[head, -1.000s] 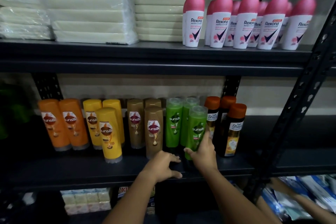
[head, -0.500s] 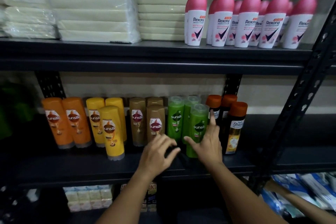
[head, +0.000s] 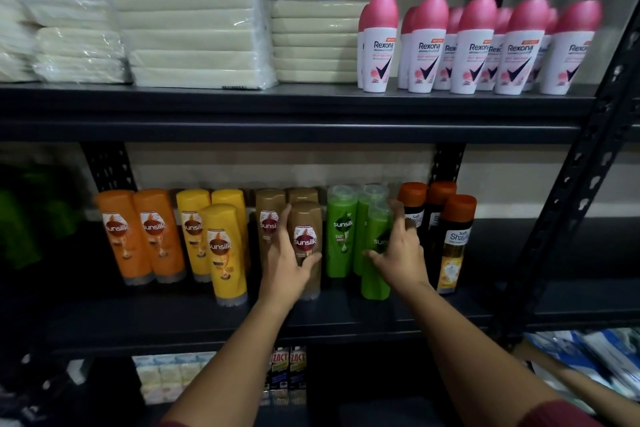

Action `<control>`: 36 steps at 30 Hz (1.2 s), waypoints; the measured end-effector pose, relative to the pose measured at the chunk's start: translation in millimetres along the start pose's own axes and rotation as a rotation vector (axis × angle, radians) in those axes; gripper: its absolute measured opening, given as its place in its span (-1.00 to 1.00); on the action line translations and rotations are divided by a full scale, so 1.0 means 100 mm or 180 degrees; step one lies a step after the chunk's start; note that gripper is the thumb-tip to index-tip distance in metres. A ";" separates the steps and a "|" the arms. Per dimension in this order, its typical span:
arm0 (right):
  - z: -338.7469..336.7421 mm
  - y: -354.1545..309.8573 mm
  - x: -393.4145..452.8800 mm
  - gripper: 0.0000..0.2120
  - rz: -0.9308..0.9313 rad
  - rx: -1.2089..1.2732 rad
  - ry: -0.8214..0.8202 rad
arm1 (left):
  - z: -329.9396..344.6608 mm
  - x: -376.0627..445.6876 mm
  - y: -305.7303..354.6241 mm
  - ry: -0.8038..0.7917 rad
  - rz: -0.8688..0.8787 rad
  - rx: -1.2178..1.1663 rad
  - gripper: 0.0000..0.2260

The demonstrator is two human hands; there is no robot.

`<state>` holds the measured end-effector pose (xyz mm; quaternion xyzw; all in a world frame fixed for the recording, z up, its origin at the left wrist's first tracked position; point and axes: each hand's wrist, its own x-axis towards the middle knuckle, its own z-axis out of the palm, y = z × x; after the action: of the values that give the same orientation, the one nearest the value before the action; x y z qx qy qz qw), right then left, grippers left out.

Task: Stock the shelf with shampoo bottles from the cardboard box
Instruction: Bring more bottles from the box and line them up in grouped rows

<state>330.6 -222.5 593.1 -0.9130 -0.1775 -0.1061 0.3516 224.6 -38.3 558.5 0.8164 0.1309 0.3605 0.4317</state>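
Note:
Shampoo bottles stand in colour groups on the dark middle shelf (head: 173,319): orange (head: 138,236), yellow (head: 223,253), brown, green and black with orange caps (head: 453,239). My left hand (head: 284,260) wraps around the front brown bottle (head: 306,236), thumb on its right side and fingers on its left. My right hand (head: 398,250) grips the front green bottle (head: 375,270) from the right, fingers spread against it. Both bottles stand upright on the shelf. The cardboard box is out of view.
The upper shelf holds wrapped cream-coloured packs (head: 194,28) and several pink-capped deodorant bottles (head: 474,48). A black perforated upright (head: 568,191) slants down at the right. Small boxes (head: 166,374) sit below, and packets (head: 595,354) with another person's arm at the lower right.
My left hand rose from the shelf edge and closed around the front brown bottle. My right hand stayed on the front green bottle. The view moved closer to the shelf.

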 end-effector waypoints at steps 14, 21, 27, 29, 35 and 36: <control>-0.01 -0.05 -0.01 0.01 -0.0127 0.0117 0.0107 | -0.05 -0.01 0.00 -0.0077 -0.0031 0.0230 0.01; 0.02 -0.05 -0.01 0.18 -0.0125 0.0172 0.0099 | -0.10 0.01 0.03 -0.0226 -0.0069 0.0205 0.04; 0.18 -0.06 -0.26 0.05 -0.0393 -0.0030 0.0832 | -0.16 -0.09 0.04 0.0215 0.0485 0.1096 -0.12; 0.29 -0.06 -0.45 -0.09 -0.0777 -0.0295 0.1280 | -0.18 -0.20 -0.01 0.0579 0.0877 0.1753 -0.24; 0.90 0.04 -1.17 -0.40 -0.1480 -0.0377 0.1014 | -0.20 -0.91 -0.53 0.0425 0.1446 0.2317 -0.48; 1.05 0.10 -1.32 -0.43 -0.1516 -0.0388 0.0896 | -0.21 -1.07 -0.69 0.0328 0.1440 0.2335 -0.50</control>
<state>221.0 -190.9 468.7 -0.8414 -0.3296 -0.3220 0.2824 141.1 -41.4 459.9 0.9048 0.0895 0.4160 0.0161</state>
